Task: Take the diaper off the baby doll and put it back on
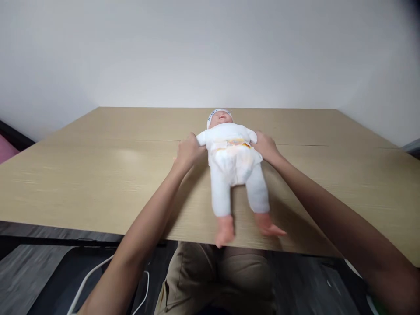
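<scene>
A baby doll [226, 133] lies on its back on the wooden table, head away from me and bare feet near the front edge. It wears a white outfit, a white headband with lettering and a white diaper [234, 162] with orange markings over the clothes. My left hand [189, 151] is closed around the end of the doll's arm on the left. On the other side, my right hand [266, 146] grips the doll's other arm at the sleeve end. The doll's hands are hidden by my fingers.
The light wooden table [98, 175] reaches back to a white wall [210, 52]. A pink thing [8, 149] shows at the far left. Below the front edge are my legs [193, 271] and a white cable [87, 280].
</scene>
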Tool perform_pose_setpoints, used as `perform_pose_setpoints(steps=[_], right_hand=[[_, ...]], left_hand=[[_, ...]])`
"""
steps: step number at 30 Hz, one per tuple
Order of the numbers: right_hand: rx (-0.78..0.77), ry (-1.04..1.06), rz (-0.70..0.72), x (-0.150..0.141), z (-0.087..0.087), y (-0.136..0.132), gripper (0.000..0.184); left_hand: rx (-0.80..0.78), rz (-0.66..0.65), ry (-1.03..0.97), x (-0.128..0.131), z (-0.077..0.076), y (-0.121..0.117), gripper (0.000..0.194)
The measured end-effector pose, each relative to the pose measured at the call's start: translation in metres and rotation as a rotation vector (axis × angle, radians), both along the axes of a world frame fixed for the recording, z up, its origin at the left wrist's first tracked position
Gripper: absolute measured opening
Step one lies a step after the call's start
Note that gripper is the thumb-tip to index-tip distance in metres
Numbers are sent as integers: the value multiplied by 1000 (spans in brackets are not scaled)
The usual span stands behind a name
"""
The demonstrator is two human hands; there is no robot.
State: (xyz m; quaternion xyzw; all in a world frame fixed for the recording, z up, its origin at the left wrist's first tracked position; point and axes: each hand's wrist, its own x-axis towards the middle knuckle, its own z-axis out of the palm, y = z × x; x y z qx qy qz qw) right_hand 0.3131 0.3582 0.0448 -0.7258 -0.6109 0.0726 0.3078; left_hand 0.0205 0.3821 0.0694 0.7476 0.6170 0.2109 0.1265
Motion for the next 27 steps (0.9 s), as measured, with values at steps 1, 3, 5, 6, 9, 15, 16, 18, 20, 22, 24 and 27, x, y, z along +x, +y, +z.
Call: perform_pose_setpoints(steps=[1, 3, 5, 6, 9, 15, 16, 18, 20, 22, 24, 27], right_hand=[[-15, 18, 18, 3, 8, -17, 29], [-52, 69, 90, 9, 23, -64, 35], [-42, 137, 232, 10, 35, -126, 48], [-38, 135, 251, 9, 38, -162, 52], [-25, 104, 302, -3, 30, -272, 62], [-211, 44, 489, -54, -22, -397, 79], [-236, 47, 504, -63, -30, -399, 77], [-256, 63, 519, -77, -43, -391, 69], [-274, 90, 540, -85, -57, -374, 65], [-300, 133, 567, -89, -76, -358, 62], [-331, 192, 584, -88, -97, -350, 60], [-352, 296, 517, -86, -123, -355, 43]], left_hand=[[-8, -7, -22, -3, 7, -29, 52], [-30, -22, -81, -14, 17, -100, 56], [-81, -93, -141, -32, 16, -181, 56], [-134, -150, -177, -44, 8, -223, 56], [-384, -316, -265, -83, -47, -335, 53], [-732, -389, -195, -146, -163, -457, 76], [-716, -369, -186, -151, -166, -465, 81], [-663, -335, -172, -157, -159, -471, 84], [-632, -333, -157, -157, -144, -468, 76], [-639, -359, -123, -156, -129, -460, 70], [-633, -360, -60, -158, -120, -453, 70], [-595, -341, 8, -168, -117, -447, 65]])
